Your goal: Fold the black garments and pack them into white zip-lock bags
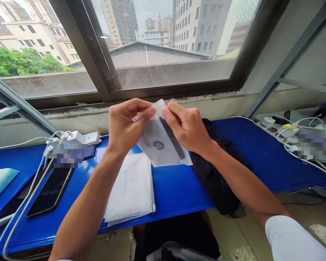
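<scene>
I hold a clear plastic bag [160, 146] up in front of me, above the blue table [179, 188]. It has a dark strip along its right side and a round dark logo printed on it. My left hand [126, 123] pinches its top left edge. My right hand [187, 125] pinches the top right edge, thumb and forefinger close to the left hand's fingers. Below the bag lies a stack of white sheets or bags [132, 190] on the table. A black cloth bundle [214, 174] lies under my right forearm.
A phone [50, 192] lies screen-up at left, with white charging cables [24, 206] and white adapters [76, 137] near it. More chargers and cables [288, 132] sit at far right. A window and wall stand directly behind the table. A light-blue item [0, 181] lies at far left.
</scene>
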`<action>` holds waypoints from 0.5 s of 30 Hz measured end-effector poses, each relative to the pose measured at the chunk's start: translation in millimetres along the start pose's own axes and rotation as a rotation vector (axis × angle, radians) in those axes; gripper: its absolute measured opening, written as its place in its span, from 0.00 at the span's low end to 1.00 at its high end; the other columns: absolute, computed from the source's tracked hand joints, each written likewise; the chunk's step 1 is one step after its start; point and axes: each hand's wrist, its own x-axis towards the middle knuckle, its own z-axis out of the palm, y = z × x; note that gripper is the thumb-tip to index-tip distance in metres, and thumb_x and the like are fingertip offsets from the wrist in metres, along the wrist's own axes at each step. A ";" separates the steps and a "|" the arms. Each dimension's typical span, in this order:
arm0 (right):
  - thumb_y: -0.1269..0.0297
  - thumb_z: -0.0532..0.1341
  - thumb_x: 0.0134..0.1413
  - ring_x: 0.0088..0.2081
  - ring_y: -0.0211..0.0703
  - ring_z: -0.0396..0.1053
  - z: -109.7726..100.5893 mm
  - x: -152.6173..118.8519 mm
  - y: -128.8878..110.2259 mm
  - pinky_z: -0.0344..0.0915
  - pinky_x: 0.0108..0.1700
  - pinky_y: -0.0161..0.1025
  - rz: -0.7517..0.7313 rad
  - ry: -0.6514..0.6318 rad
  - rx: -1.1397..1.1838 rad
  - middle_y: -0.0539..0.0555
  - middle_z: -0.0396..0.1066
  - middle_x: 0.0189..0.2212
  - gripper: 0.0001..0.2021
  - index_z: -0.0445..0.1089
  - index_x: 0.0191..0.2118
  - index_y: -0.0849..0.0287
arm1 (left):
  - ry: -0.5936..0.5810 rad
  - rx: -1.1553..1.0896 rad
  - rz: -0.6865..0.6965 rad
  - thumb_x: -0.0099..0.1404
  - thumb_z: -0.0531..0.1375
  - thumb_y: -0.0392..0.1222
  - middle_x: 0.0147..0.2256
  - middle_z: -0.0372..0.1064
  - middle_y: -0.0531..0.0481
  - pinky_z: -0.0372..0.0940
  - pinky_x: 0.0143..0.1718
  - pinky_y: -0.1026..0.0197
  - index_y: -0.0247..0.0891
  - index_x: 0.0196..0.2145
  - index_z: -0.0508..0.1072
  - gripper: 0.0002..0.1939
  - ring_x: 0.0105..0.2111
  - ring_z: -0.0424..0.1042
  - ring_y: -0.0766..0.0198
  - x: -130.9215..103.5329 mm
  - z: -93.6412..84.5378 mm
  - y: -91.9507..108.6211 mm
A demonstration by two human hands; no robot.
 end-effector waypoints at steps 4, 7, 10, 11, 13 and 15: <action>0.59 0.52 0.71 0.22 0.33 0.47 -3.2 0.2 1.3 0.45 0.29 0.37 -0.010 -0.182 -0.008 0.44 0.52 0.19 0.20 0.53 0.25 0.57 | 0.290 0.004 0.008 0.62 0.69 0.37 0.25 0.72 0.58 0.62 0.26 0.64 0.37 0.31 0.80 0.03 0.25 0.68 0.72 21.2 -27.2 -32.6; 0.60 0.53 0.69 0.21 0.33 0.45 0.5 -2.2 0.7 0.44 0.28 0.37 -0.024 -0.248 -0.069 0.44 0.53 0.18 0.19 0.55 0.24 0.58 | 0.505 0.112 0.056 0.63 0.67 0.35 0.23 0.69 0.61 0.64 0.29 0.64 0.36 0.31 0.78 0.03 0.25 0.66 0.74 38.1 -55.9 -62.1; 0.61 0.53 0.70 0.21 0.33 0.47 5.3 -4.4 -1.2 0.43 0.28 0.37 -0.025 -0.278 -0.112 0.45 0.56 0.18 0.18 0.60 0.25 0.58 | 0.530 0.161 0.071 0.64 0.67 0.37 0.22 0.67 0.61 0.62 0.28 0.65 0.34 0.31 0.76 0.05 0.24 0.64 0.75 46.5 -74.9 -82.1; 0.62 0.53 0.70 0.22 0.33 0.50 6.4 -5.0 -1.7 0.45 0.28 0.37 -0.020 -0.277 -0.087 0.45 0.60 0.19 0.16 0.65 0.28 0.58 | 0.512 0.153 0.079 0.64 0.67 0.38 0.22 0.66 0.61 0.61 0.27 0.65 0.35 0.31 0.76 0.06 0.24 0.63 0.75 47.0 -77.5 -84.6; 0.63 0.54 0.70 0.24 0.33 0.59 8.6 -6.1 -1.9 0.50 0.29 0.35 -0.018 -0.227 0.030 0.47 0.70 0.28 0.11 0.72 0.41 0.58 | 0.463 0.118 0.106 0.66 0.66 0.41 0.23 0.65 0.60 0.57 0.26 0.66 0.37 0.31 0.74 0.07 0.24 0.60 0.75 44.7 -77.1 -82.7; 0.63 0.54 0.71 0.29 0.32 0.66 12.4 -7.4 -0.4 0.56 0.31 0.33 -0.028 -0.168 0.152 0.50 0.75 0.41 0.14 0.72 0.55 0.56 | 0.378 0.087 0.136 0.66 0.67 0.44 0.23 0.61 0.60 0.52 0.25 0.66 0.38 0.30 0.73 0.10 0.24 0.56 0.74 39.4 -70.5 -73.3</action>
